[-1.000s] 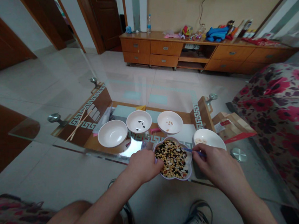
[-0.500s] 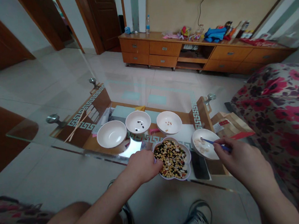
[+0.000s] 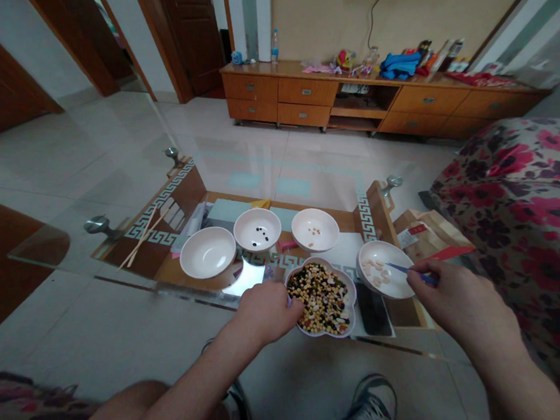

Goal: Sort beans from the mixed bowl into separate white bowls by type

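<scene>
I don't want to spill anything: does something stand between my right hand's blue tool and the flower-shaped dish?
The blue tool points over the white bowl, so its left rim stands between; past that, only a dark flat object and the edge of the flower-shaped dish show.

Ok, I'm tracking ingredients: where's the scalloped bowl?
The scalloped bowl is lower centre in the head view, between the left hand gripping it and the rightmost white bowl.

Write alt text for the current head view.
Left hand holds a petal-shaped dish of mixed beans at the edge of a glass table; right hand holds a slim blue tool over a white bowl with pale pieces. Three other white bowls stand nearby.
</scene>
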